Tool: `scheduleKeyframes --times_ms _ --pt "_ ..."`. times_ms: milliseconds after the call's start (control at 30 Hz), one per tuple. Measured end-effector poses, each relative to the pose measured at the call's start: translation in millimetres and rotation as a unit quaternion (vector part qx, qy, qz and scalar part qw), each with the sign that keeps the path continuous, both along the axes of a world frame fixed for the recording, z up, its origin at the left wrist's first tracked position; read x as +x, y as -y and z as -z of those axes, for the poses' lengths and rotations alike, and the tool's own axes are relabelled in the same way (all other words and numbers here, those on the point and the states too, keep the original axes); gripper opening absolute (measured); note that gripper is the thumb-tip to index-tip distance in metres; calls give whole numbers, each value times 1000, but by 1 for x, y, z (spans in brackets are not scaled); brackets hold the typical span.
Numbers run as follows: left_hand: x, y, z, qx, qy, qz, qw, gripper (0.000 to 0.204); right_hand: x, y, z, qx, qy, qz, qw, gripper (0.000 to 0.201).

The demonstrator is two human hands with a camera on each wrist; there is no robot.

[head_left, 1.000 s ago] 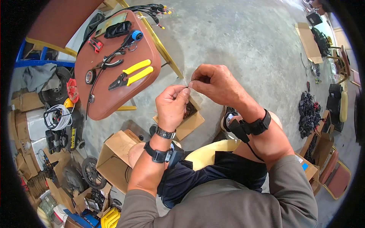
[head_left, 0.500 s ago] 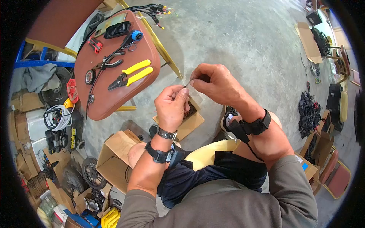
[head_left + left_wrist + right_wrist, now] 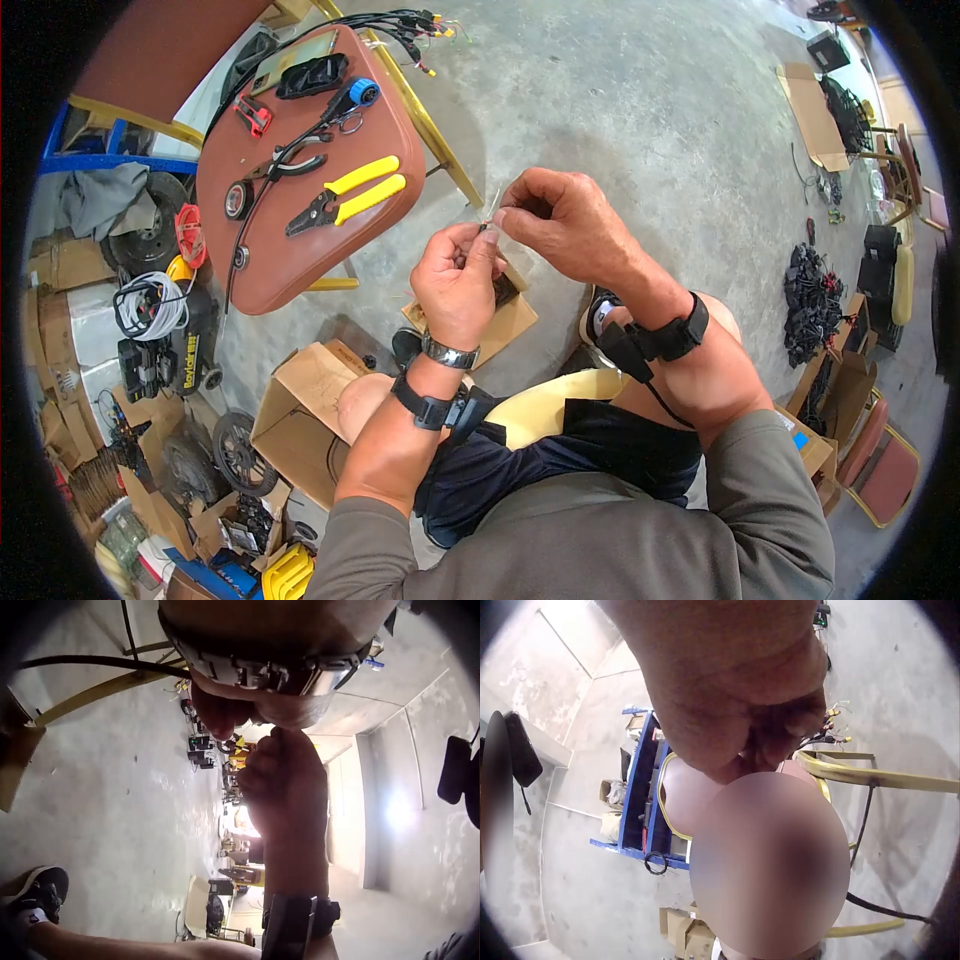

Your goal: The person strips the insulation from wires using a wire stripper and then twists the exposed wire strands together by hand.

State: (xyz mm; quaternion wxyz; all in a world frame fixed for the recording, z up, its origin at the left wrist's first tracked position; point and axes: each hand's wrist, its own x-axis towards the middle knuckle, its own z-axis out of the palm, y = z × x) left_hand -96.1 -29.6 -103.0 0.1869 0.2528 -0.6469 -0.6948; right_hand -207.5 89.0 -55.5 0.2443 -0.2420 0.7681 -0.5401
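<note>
In the head view the left hand (image 3: 455, 285) pinches a thin dark wire (image 3: 485, 227) between thumb and forefinger. Pale thin strands (image 3: 495, 203) stick up from its end. Against these strands, the right hand (image 3: 565, 222) has its thumb and forefinger brought together, its other fingers curled. The fingertips of both hands are nearly touching. The left wrist view shows the left hand (image 3: 225, 712) dark at the top and the right hand (image 3: 289, 780) beyond it. In the right wrist view the right hand (image 3: 735, 690) fills the top, and what it pinches is hidden.
A brown chair seat (image 3: 290, 225) at the left bears yellow-handled wire strippers (image 3: 345, 197), pliers (image 3: 297, 160) and a black cable with a blue connector (image 3: 363, 92). Below the hands stands a small cardboard box (image 3: 508, 328); a larger open box (image 3: 300, 400) is beside the left knee.
The pale strands now stand out more clearly, spread above the left fingertips. The left hand and wrist have turned slightly and shifted a little to the right; the right hand has barely moved.
</note>
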Motion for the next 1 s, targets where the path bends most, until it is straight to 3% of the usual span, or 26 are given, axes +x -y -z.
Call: scheduleKeyframes --times_ms 400,1000 --pt "-2 0 -3 -19 10 -21 1000 12 3 1 3 -25 19 15 999 12" --pt "-1 7 -5 45 -2 1 999 10 2 1 3 -20 -9 8 1000 16"
